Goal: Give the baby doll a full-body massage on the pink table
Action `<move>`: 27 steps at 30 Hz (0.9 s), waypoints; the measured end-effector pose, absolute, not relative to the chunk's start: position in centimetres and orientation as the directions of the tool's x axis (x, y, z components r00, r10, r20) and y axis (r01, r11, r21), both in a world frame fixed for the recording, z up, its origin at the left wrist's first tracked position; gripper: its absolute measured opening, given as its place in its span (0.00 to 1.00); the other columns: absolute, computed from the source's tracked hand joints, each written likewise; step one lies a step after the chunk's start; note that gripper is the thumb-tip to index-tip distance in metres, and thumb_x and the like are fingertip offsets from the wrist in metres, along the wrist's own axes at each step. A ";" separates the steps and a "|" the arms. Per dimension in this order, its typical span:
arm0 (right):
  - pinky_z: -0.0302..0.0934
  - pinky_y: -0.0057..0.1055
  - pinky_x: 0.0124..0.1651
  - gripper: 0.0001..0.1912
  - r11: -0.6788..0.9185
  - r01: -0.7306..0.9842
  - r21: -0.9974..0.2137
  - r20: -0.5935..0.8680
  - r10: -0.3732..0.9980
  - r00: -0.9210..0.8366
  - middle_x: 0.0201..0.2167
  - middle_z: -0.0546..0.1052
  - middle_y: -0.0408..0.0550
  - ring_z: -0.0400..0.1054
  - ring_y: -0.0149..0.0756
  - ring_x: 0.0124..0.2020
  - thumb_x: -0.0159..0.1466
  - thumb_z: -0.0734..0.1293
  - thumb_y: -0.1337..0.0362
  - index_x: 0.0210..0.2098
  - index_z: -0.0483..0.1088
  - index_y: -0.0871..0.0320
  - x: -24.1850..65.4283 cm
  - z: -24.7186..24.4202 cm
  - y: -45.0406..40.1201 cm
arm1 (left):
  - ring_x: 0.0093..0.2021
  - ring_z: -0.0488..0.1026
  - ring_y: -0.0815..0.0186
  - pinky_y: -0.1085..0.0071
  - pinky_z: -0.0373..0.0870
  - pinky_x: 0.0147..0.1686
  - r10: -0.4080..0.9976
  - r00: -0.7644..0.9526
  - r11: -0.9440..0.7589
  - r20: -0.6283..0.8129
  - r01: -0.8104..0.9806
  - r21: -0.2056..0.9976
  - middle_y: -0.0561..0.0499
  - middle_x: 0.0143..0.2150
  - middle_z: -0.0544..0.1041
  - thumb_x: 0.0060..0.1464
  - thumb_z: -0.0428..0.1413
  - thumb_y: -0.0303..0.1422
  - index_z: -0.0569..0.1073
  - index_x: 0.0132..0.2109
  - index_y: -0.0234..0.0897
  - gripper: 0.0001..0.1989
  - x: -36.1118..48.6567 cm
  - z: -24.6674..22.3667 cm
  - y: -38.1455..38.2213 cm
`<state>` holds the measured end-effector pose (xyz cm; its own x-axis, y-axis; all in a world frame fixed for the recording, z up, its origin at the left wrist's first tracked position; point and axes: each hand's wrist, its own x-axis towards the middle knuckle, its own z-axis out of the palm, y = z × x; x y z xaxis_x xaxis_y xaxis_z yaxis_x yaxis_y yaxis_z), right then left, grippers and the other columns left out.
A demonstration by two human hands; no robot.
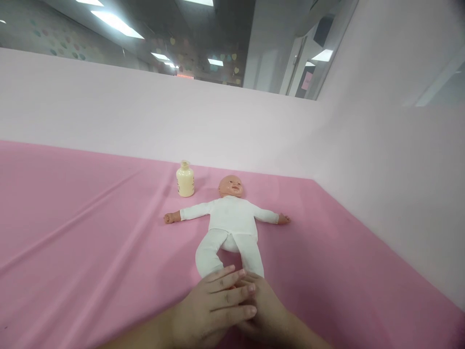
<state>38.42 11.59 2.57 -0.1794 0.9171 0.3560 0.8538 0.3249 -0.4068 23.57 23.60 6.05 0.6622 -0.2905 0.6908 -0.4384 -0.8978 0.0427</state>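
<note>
My left hand (214, 305) lies over my right hand (265, 305) at the bottom middle, and the two touch. The left fingers are stretched out and slightly apart across the right hand. The right fingers are partly covered by the left ones but look extended; I see nothing held between the hands. Just beyond them a baby doll (232, 215) in a white suit lies on its back, arms spread wide. My hands overlap the view of its lower legs and feet, so I cannot tell whether they touch. Left of the doll's head stands a pump bottle (186, 183) of pale yellow liquid.
Pink sheeting (90, 232) with several creases covers the surface under the doll. A white wall (163, 121) runs along the back, and another white wall (399, 169) borders the right side. Above the back wall, a glass pane (203, 43) shows ceiling lights.
</note>
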 end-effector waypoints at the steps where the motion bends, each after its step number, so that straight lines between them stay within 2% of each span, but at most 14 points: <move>1: 0.60 0.27 0.50 0.15 0.341 0.842 -0.417 0.379 0.908 -0.180 0.35 0.71 0.50 0.64 0.30 0.41 0.64 0.55 0.58 0.36 0.68 0.61 38.4 2.7 11.5 | 0.69 0.50 0.63 0.59 0.49 0.66 -0.258 0.668 -0.909 0.698 -0.412 0.059 0.46 0.59 0.70 0.63 0.44 0.29 0.62 0.60 0.38 0.19 23.6 6.1 23.5; 4: 0.59 0.28 0.50 0.20 0.381 0.825 -0.417 0.409 0.889 -0.204 0.33 0.71 0.51 0.64 0.31 0.41 0.66 0.53 0.54 0.33 0.68 0.62 38.4 2.9 11.4 | 0.67 0.53 0.62 0.59 0.44 0.67 -0.112 0.692 -0.932 0.713 -0.323 0.168 0.41 0.62 0.66 0.60 0.51 0.36 0.58 0.60 0.34 0.24 23.8 6.1 23.6; 6: 0.59 0.29 0.49 0.22 0.386 0.829 -0.405 0.413 0.886 -0.211 0.31 0.70 0.50 0.64 0.30 0.38 0.67 0.52 0.53 0.31 0.67 0.62 38.4 3.0 11.3 | 0.64 0.59 0.61 0.59 0.43 0.68 -0.020 0.715 -0.916 0.699 -0.293 0.274 0.42 0.58 0.70 0.55 0.56 0.40 0.59 0.59 0.35 0.29 23.8 6.0 23.6; 9: 0.56 0.28 0.43 0.21 0.439 0.820 -0.368 0.464 0.851 -0.247 0.30 0.70 0.48 0.62 0.28 0.34 0.68 0.51 0.55 0.31 0.67 0.62 38.5 3.2 11.3 | 0.53 0.70 0.63 0.57 0.42 0.67 0.107 0.716 -0.850 0.690 -0.294 0.436 0.51 0.44 0.76 0.49 0.57 0.35 0.66 0.51 0.41 0.21 23.9 5.8 23.5; 12: 0.52 0.29 0.40 0.22 0.547 0.779 -0.306 0.514 0.784 -0.349 0.30 0.72 0.45 0.62 0.28 0.34 0.69 0.51 0.53 0.33 0.67 0.60 38.6 3.2 11.3 | 0.41 0.74 0.67 0.56 0.48 0.65 0.214 0.705 -0.784 0.676 -0.289 0.549 0.54 0.37 0.75 0.46 0.54 0.31 0.70 0.41 0.41 0.12 24.0 5.8 23.0; 18: 0.50 0.29 0.38 0.26 0.610 0.747 -0.264 0.473 0.757 -0.450 0.30 0.72 0.43 0.61 0.29 0.32 0.69 0.49 0.45 0.34 0.64 0.59 38.9 2.7 11.4 | 0.29 0.69 0.72 0.60 0.61 0.55 0.201 0.734 -0.802 0.649 -0.256 0.539 0.57 0.28 0.72 0.45 0.51 0.23 0.67 0.34 0.39 0.08 24.2 6.5 22.4; 21: 0.51 0.30 0.39 0.29 0.602 0.746 -0.286 0.401 0.782 -0.478 0.31 0.72 0.45 0.62 0.30 0.32 0.69 0.46 0.43 0.34 0.64 0.59 39.2 2.6 11.4 | 0.28 0.67 0.71 0.66 0.65 0.43 0.191 0.732 -0.801 0.654 -0.269 0.535 0.55 0.26 0.71 0.47 0.50 0.24 0.66 0.33 0.38 0.05 24.2 6.8 22.5; 24: 0.53 0.31 0.40 0.33 0.590 0.737 -0.330 0.384 0.797 -0.466 0.30 0.71 0.47 0.63 0.30 0.33 0.68 0.43 0.42 0.35 0.66 0.60 39.5 2.6 11.4 | 0.27 0.64 0.69 0.71 0.60 0.31 0.169 0.720 -0.796 0.673 -0.303 0.524 0.53 0.25 0.69 0.50 0.49 0.25 0.65 0.33 0.37 0.04 24.2 7.0 22.6; 27: 0.53 0.29 0.39 0.33 0.592 0.713 -0.376 0.434 0.792 -0.429 0.29 0.70 0.47 0.62 0.29 0.32 0.67 0.43 0.42 0.35 0.66 0.59 39.7 2.6 11.6 | 0.27 0.63 0.69 0.72 0.58 0.30 0.118 0.726 -0.793 0.678 -0.341 0.504 0.53 0.25 0.68 0.52 0.46 0.24 0.65 0.35 0.37 0.06 24.0 7.0 22.7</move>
<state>39.67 11.58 2.64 -0.4292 0.7919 0.4343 0.7126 0.5924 -0.3759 24.00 22.70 7.05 0.7259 0.1181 0.6776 -0.3415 -0.7933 0.5040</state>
